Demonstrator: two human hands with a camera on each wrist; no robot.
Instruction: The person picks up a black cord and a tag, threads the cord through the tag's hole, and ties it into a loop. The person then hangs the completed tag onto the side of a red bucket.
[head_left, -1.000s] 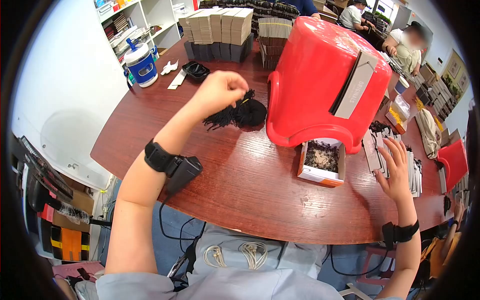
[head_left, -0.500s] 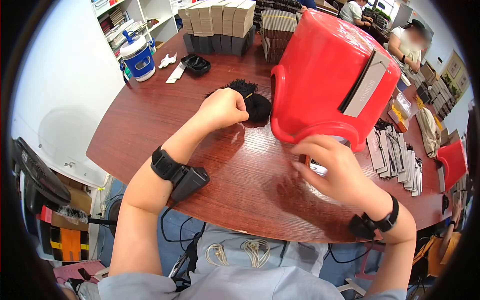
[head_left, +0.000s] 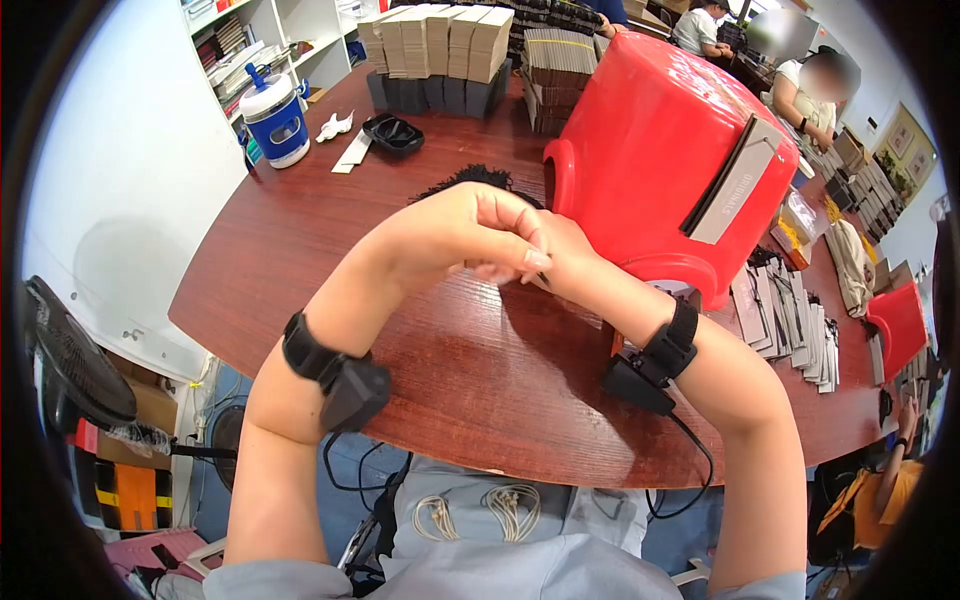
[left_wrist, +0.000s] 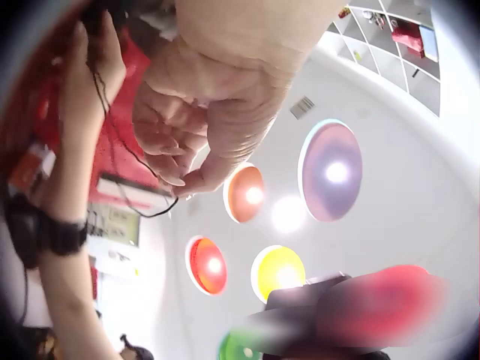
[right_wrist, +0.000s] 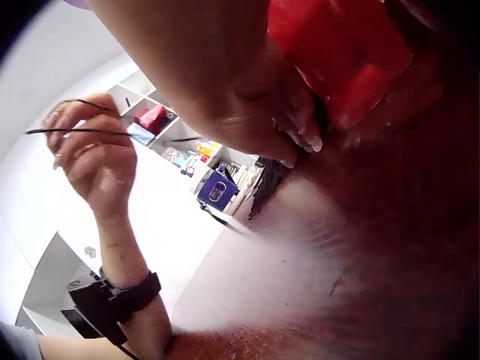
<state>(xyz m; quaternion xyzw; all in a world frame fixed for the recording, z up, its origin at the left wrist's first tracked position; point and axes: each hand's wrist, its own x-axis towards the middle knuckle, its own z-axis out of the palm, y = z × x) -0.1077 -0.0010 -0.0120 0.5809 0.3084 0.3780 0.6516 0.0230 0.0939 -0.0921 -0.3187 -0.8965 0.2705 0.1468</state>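
My left hand (head_left: 450, 235) is raised over the table in the head view, its thumb and fingertips pinching a thin black cord (left_wrist: 150, 216). In the left wrist view the cord hangs in a loop from that pinch, its strands running towards the right hand. My right hand (head_left: 568, 255) reaches past behind the left and is partly covered by it. Its fingertips (right_wrist: 315, 142) are down at the bundle of black cords (head_left: 470, 178), beside the red stool; I cannot tell whether they grip it. Most of the bundle is hidden behind both hands.
An upturned red plastic stool (head_left: 650, 150) bears a grey tag strip (head_left: 735, 190). Piles of corded tags (head_left: 785, 310) lie to its right. Behind are stacked cards (head_left: 435, 45), a black dish (head_left: 393, 133) and a blue-and-white jug (head_left: 278, 125). The right forearm covers a small box.
My right hand has swung left from the tags, past the small box, to the cord bundle. The left hand dipped to the bundle, then rose with a cord and moved right, crossing before the right hand.
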